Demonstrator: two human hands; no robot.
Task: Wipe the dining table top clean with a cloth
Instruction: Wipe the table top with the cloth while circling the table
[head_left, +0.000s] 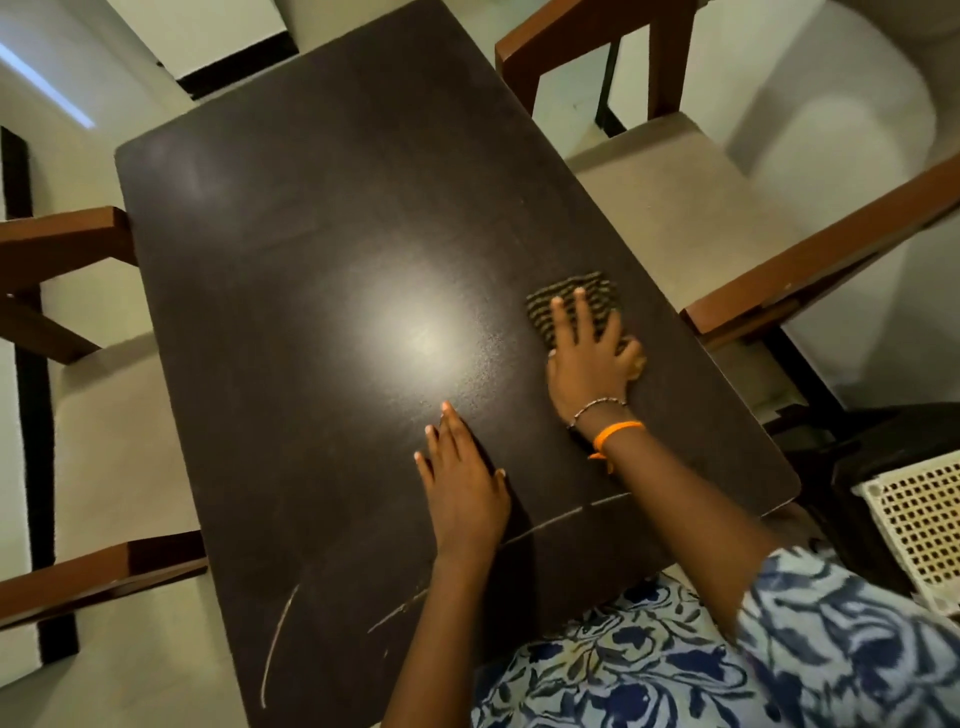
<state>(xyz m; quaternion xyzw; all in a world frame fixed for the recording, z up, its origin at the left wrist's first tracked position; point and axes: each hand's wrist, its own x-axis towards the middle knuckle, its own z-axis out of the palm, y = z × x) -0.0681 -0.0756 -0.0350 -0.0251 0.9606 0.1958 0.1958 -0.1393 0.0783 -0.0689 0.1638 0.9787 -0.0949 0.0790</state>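
The dark brown dining table top (311, 260) fills the middle of the view, with a bright light reflection at its centre. A folded striped cloth (576, 291) lies on the table near its right edge. My right hand (589, 364) presses flat on the cloth, fingers spread over it. My left hand (462, 483) rests flat on the bare table top, fingers together, to the left of the right arm. Thin pale streaks (278, 639) mark the table surface near its front edge.
Wooden chairs with beige seats stand on the right (675, 208) and the left (104, 441) of the table. A white perforated basket (914, 525) sits on the floor at the right. The floor is pale tile.
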